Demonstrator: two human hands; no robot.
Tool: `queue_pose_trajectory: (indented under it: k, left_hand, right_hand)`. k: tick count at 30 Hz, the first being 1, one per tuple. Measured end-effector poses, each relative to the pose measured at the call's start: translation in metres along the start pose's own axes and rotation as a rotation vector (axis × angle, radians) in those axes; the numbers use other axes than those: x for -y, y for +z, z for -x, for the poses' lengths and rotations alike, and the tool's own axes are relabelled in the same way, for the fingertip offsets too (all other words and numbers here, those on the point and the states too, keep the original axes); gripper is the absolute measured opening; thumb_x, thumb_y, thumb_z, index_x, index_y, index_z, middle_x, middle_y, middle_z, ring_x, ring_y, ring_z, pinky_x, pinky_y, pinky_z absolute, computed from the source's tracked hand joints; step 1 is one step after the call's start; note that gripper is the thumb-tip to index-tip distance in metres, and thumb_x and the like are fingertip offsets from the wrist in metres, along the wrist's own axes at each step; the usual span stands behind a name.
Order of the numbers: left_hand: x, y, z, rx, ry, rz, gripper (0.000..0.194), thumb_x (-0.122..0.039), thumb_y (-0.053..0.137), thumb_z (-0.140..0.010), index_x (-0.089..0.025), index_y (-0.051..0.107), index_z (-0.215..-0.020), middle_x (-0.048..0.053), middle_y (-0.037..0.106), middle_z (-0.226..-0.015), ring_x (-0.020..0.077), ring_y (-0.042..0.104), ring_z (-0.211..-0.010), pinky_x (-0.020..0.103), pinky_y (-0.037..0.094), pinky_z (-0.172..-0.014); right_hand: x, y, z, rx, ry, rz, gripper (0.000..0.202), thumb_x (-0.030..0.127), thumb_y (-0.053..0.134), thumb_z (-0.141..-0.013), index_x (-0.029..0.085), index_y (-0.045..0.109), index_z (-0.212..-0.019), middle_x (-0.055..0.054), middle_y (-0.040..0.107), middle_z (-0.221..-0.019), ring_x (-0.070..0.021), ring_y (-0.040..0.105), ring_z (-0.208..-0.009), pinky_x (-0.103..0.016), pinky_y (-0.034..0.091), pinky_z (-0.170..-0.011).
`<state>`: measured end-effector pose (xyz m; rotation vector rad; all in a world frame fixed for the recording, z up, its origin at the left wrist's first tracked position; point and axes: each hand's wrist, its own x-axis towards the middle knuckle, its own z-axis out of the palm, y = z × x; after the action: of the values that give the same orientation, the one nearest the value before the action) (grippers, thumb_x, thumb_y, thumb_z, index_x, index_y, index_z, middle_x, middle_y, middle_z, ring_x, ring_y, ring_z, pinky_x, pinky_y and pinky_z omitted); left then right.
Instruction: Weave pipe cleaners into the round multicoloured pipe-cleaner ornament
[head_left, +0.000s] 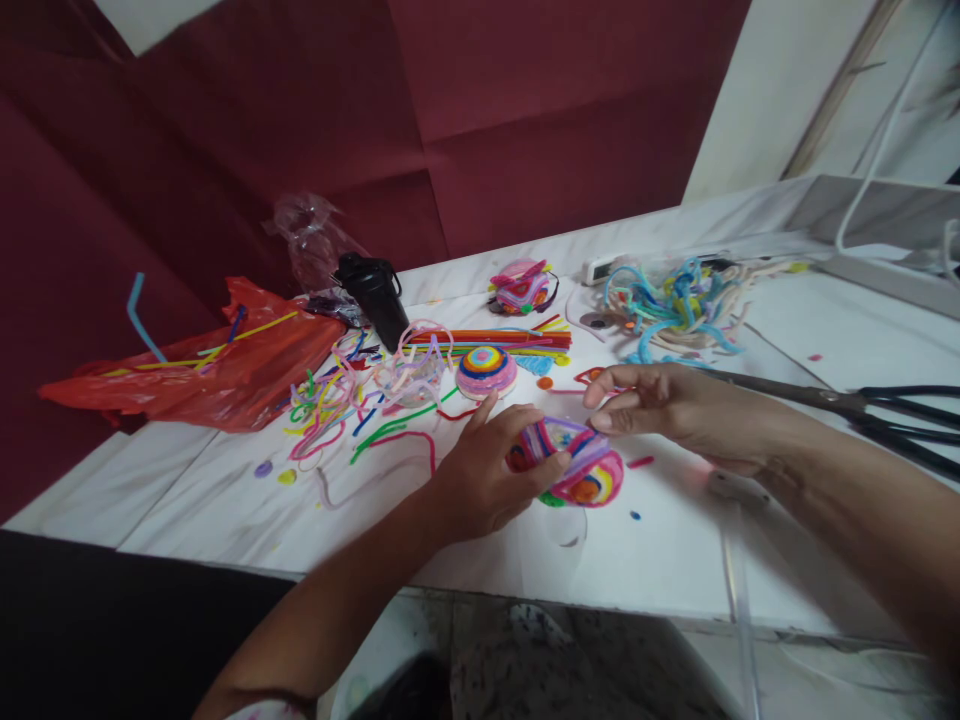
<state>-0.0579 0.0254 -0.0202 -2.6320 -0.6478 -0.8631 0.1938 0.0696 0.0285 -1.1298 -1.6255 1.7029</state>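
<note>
Head view shows us at the lower middle of the frame with both hands on a coiled pipe-cleaner piece that rests on the white table. Our left hand grasps its left edge, thumb over the top, while our right hand pinches its upper right rim between fingertips. We judge this piece partly made: its spiral of pink, purple and orange looks closed at the lower part, but the upper part looks loose and uneven under our fingers. Just above, at frame centre, a finished-looking striped dome sits on the table, and another coiled piece lies further up. Straight pipe cleaners and loose bent ones remain unused to the left, beside a red plastic bag. Scissors lie at the right edge.
</note>
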Motion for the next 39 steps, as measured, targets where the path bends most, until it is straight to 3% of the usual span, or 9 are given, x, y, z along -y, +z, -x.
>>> queue_pose_trajectory:
  k: [20,28,33,39]
  left_hand:
    - [-0.004,-0.004,0.0,0.067,-0.05,-0.011,0.033,-0.021,0.05,-0.092,-0.024,0.049,-0.124,0.017,0.042,-0.144,0.0286,0.044,-0.134,0.059,0.031,-0.112]
    - [-0.001,0.001,-0.001,0.023,-0.007,-0.018,0.028,-0.026,0.044,-0.096,-0.024,0.049,-0.123,0.017,0.044,-0.138,0.0265,0.043,-0.133,0.057,0.032,-0.11]
    - [0.0,0.005,-0.001,0.013,-0.002,-0.03,0.029,-0.03,0.044,-0.096,-0.025,0.051,-0.123,0.016,0.045,-0.138,0.0272,0.043,-0.132,0.057,0.031,-0.111]
    - [-0.005,0.0,-0.003,0.06,-0.035,-0.007,0.027,-0.026,0.046,-0.095,-0.024,0.053,-0.122,0.016,0.046,-0.138,0.0273,0.044,-0.132,0.057,0.031,-0.111]
  right_hand:
    - [-0.007,-0.002,0.003,0.051,-0.004,0.03,0.055,0.051,0.089,-0.056,0.022,0.058,-0.091,-0.001,0.072,-0.073,-0.0167,0.062,-0.065,-0.028,0.043,-0.058]
    - [0.011,0.022,-0.006,0.007,-0.063,0.01,0.056,0.042,0.089,-0.052,0.023,0.053,-0.09,-0.002,0.071,-0.075,-0.0203,0.066,-0.072,-0.031,0.05,-0.066]
    - [0.019,0.033,-0.018,-0.039,-0.05,0.122,0.052,0.03,0.083,-0.052,0.024,0.049,-0.09,0.003,0.065,-0.062,-0.0152,0.058,-0.055,-0.026,0.043,-0.051]
    - [0.023,0.033,-0.019,-0.006,-0.023,0.12,0.048,0.024,0.072,-0.051,0.025,0.043,-0.089,0.005,0.063,-0.058,-0.0153,0.056,-0.054,-0.025,0.036,-0.049]
